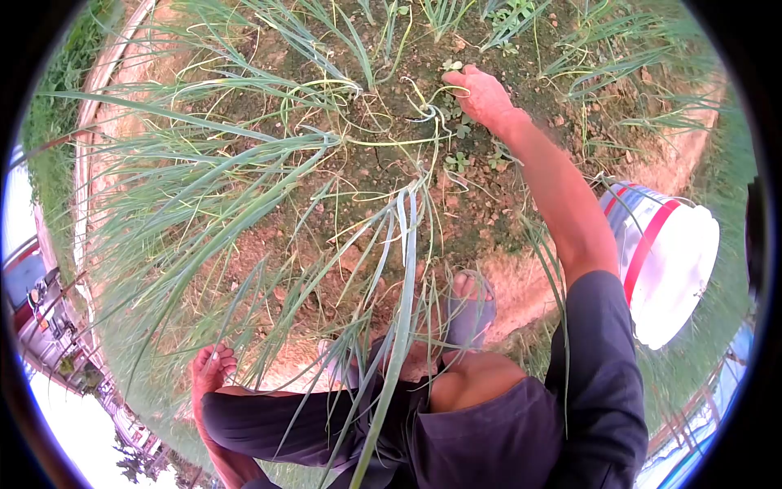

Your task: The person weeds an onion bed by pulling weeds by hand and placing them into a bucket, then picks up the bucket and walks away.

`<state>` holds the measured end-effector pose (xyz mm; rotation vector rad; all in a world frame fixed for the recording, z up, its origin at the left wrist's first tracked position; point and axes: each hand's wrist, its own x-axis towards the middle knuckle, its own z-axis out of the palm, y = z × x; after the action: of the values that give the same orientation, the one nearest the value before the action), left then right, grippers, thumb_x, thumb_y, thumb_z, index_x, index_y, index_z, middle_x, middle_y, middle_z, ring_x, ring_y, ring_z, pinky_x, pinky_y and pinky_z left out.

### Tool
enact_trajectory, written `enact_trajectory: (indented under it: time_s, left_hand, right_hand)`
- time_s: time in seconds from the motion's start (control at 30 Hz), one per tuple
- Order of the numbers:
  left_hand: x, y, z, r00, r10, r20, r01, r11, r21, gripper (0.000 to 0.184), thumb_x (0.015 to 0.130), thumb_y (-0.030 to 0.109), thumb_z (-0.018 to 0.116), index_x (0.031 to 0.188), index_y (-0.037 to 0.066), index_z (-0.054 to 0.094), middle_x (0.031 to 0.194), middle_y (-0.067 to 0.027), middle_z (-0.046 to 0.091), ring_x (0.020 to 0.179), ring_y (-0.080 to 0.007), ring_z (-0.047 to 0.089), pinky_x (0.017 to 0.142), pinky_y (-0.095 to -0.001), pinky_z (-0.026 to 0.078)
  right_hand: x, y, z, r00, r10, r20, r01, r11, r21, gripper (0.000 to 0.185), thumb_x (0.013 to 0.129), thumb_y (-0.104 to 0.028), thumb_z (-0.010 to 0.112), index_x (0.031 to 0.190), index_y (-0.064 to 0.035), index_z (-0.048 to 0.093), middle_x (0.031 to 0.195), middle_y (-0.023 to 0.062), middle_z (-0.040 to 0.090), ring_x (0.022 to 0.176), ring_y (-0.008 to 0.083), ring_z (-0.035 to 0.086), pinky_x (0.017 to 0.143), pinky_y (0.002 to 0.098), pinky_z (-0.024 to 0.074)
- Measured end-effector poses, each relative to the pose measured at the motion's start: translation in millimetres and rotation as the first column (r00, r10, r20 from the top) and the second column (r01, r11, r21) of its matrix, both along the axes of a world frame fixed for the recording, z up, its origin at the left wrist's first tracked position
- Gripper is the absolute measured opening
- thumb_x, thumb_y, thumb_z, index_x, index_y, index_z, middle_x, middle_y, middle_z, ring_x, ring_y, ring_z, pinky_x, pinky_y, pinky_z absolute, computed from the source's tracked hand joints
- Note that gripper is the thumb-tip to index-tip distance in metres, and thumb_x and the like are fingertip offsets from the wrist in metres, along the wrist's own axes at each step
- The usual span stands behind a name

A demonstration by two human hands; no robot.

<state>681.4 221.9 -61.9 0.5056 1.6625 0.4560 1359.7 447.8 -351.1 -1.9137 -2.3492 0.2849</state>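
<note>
My right hand (485, 99) reaches down to the soil among the green onion plants. Its fingers are pressed together at a small leafy weed (452, 65); the grip itself is partly hidden. More low weeds (458, 161) grow just below that hand. My left hand (213, 368) is beside my bent knee, its fingers curled in. Whether anything lies inside it, I cannot make out. Long onion leaves (269, 196) fan out to the left, and one broad leaf (401, 326) rises close to the camera.
A white bucket with red bands (660, 257) lies tilted at the right, near my right arm. My sandalled foot (471, 306) is on the reddish soil (513, 281). A pale border (85, 163) edges the bed at the left.
</note>
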Motion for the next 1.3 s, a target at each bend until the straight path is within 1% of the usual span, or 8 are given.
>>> enact_trajectory:
  time_s: [0.1, 0.53, 0.73, 0.83, 0.87, 0.97, 1.13, 1.3]
  left_hand:
    - [-5.6, -2.5, -1.9, 1.0, 0.018, 0.015, -0.018, 0.999, -0.03, 0.037, 0.091, 0.023, 0.066, 0.116, -0.001, 0.054, 0.1, -0.0143, 0.065, 0.083, -0.0205, 0.067, 0.074, -0.0331, 0.055]
    - [-3.3, 6.0, -6.9, 0.999, 0.002, -0.043, -0.005, 0.997, -0.073, 0.041, 0.085, 0.031, 0.072, 0.112, 0.004, 0.056, 0.095, -0.0108, 0.067, 0.078, -0.0211, 0.068, 0.066, -0.0332, 0.056]
    - [-12.9, 5.1, -12.8, 1.0, -0.009, -0.018, 0.008, 0.998, -0.06, 0.041, 0.085, 0.031, 0.072, 0.111, 0.003, 0.058, 0.097, -0.0107, 0.066, 0.079, -0.0214, 0.068, 0.066, -0.0337, 0.056]
    - [1.0, 9.7, -10.4, 0.999, -0.033, -0.021, 0.032, 0.998, -0.058, 0.04, 0.087, 0.03, 0.07, 0.113, 0.002, 0.058, 0.097, -0.012, 0.068, 0.082, -0.0209, 0.067, 0.07, -0.0328, 0.055]
    - [-0.5, 10.3, -11.6, 0.999, -0.037, -0.001, 0.037, 0.997, -0.064, 0.04, 0.088, 0.03, 0.07, 0.114, 0.002, 0.058, 0.098, -0.0125, 0.068, 0.082, -0.0205, 0.067, 0.07, -0.0326, 0.055]
    - [10.3, 17.1, -11.1, 0.999, -0.045, -0.025, 0.042, 0.995, -0.087, 0.034, 0.09, 0.026, 0.068, 0.11, 0.002, 0.053, 0.093, -0.008, 0.062, 0.077, -0.0154, 0.062, 0.071, -0.0305, 0.051]
    - [17.3, 20.1, -8.8, 0.994, -0.083, -0.077, 0.08, 0.996, -0.051, 0.035, 0.089, 0.026, 0.069, 0.109, 0.002, 0.053, 0.096, -0.01, 0.063, 0.081, -0.0172, 0.063, 0.072, -0.0312, 0.051]
    - [3.1, 15.0, -17.1, 0.998, -0.059, 0.0, 0.059, 0.996, -0.065, 0.038, 0.088, 0.028, 0.07, 0.111, 0.002, 0.054, 0.098, -0.0119, 0.066, 0.083, -0.0181, 0.065, 0.075, -0.0322, 0.052]
  right_hand:
    - [-19.9, -1.3, 29.6, 0.994, -0.113, 0.007, 0.113, 0.988, -0.108, 0.018, 0.08, -0.006, 0.058, 0.097, -0.0086, 0.062, 0.1, 0.018, 0.061, 0.088, 0.035, 0.067, 0.074, 0.0426, 0.0565]
    - [-34.9, 19.9, 31.6, 0.963, 0.094, 0.253, -0.063, 0.989, -0.131, 0.009, 0.076, -0.013, 0.065, 0.076, -0.0068, 0.071, 0.082, 0.0136, 0.07, 0.079, 0.0282, 0.07, 0.071, 0.0377, 0.0574]
    - [-9.0, 4.4, 41.8, 0.967, -0.248, 0.066, 0.256, 0.949, -0.182, 0.023, 0.08, -0.025, 0.063, 0.081, -0.0022, 0.069, 0.076, 0.0141, 0.068, 0.069, 0.0253, 0.068, 0.062, 0.0375, 0.0543]
    - [24.3, -12.5, 67.3, 0.529, -0.712, -0.461, 0.362, 0.682, -0.636, 0.025, 0.082, -0.028, 0.064, 0.085, -0.0033, 0.065, 0.07, 0.0081, 0.064, 0.058, 0.0173, 0.062, 0.048, 0.0319, 0.0457]
    - [34.0, -17.8, 67.6, 0.232, -0.805, -0.547, 0.228, 0.591, -0.774, 0.022, 0.085, -0.026, 0.061, 0.088, -0.0051, 0.061, 0.068, 0.0025, 0.059, 0.053, 0.0098, 0.054, 0.04, 0.0248, 0.0331]
    - [31.1, -33.8, 88.3, -0.035, -0.842, -0.538, 0.1, 0.532, -0.84, 0.017, 0.087, -0.022, 0.06, 0.089, -0.0058, 0.058, 0.073, 0.0033, 0.058, 0.054, 0.0094, 0.054, 0.036, 0.022, 0.0276]
    - [34.1, -51.3, 86.4, -0.173, -0.807, -0.565, 0.012, 0.572, -0.82, 0.007, 0.087, -0.004, 0.056, 0.093, -0.0052, 0.06, 0.08, 0.0008, 0.061, 0.056, 0.0041, 0.051, 0.037, 0.0177, 0.0289]
    - [77.7, -117.1, 66.3, 0.095, -0.808, -0.582, 0.284, 0.582, -0.762, 0.02, 0.085, -0.007, 0.059, 0.104, -0.0038, 0.065, 0.08, 0.0106, 0.064, 0.059, 0.0151, 0.058, 0.043, 0.0276, 0.041]
